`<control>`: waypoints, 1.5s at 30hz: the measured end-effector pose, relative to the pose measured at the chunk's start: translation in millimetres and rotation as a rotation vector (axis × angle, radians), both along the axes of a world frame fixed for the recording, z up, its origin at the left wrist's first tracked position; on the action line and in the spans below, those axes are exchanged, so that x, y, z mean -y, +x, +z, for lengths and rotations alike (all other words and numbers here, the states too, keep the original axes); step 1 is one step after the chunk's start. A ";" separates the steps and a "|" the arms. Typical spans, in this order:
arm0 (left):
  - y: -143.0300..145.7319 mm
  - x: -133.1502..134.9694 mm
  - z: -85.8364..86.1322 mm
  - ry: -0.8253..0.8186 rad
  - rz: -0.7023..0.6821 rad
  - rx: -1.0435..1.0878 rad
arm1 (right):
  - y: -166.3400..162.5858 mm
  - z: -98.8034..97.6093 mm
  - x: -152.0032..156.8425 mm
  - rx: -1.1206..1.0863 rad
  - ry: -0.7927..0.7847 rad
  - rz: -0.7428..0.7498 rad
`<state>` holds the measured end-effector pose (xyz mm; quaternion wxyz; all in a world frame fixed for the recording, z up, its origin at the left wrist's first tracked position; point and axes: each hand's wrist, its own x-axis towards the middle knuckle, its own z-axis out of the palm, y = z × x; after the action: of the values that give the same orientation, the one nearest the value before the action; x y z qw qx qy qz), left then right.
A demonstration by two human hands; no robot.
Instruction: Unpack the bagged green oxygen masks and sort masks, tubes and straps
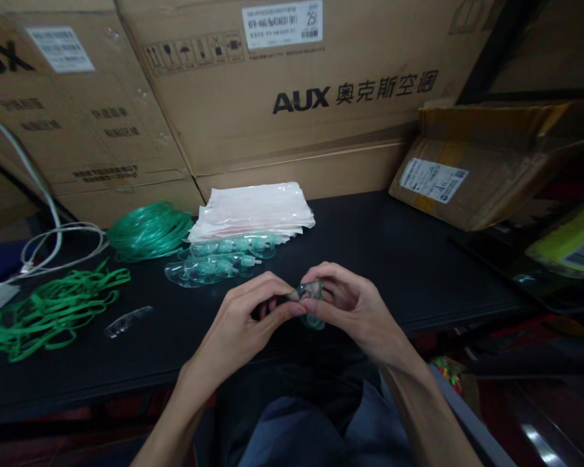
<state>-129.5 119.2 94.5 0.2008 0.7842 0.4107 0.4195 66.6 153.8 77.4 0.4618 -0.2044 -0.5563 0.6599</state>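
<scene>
Both hands meet over the near edge of the black table (394, 259). My left hand (246, 321) and my right hand (353, 305) pinch a small clear green plastic mask part (312, 295) between their fingertips. Most of the part is hidden by the fingers. Just beyond the hands lie several clear green masks (214, 263) in a row, in front of a stack of clear plastic bags (253, 207).
A coil of green tubing (148, 230) and a heap of green elastic bands (53, 311) lie at the left, with a small clear piece (126, 321) and white cables (58, 237) nearby. Large AUX cartons (292, 91) stand behind. A tilted parcel (477, 168) leans at the right.
</scene>
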 end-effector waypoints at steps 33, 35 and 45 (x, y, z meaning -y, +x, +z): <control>0.2 -0.3 1.3 -0.167 0.216 0.229 | -1.8 1.6 -0.6 0.080 0.082 -0.114; -1.1 0.1 0.7 -0.121 0.237 0.184 | -2.9 2.2 -0.2 0.098 0.082 -0.134; -1.4 -3.0 -0.4 -0.016 0.212 0.159 | -11.2 -0.2 2.3 0.134 0.111 -0.342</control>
<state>-130.9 122.2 94.0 0.1936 0.6991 0.4772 0.4960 55.4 151.5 77.2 0.5395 -0.3138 -0.5785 0.5251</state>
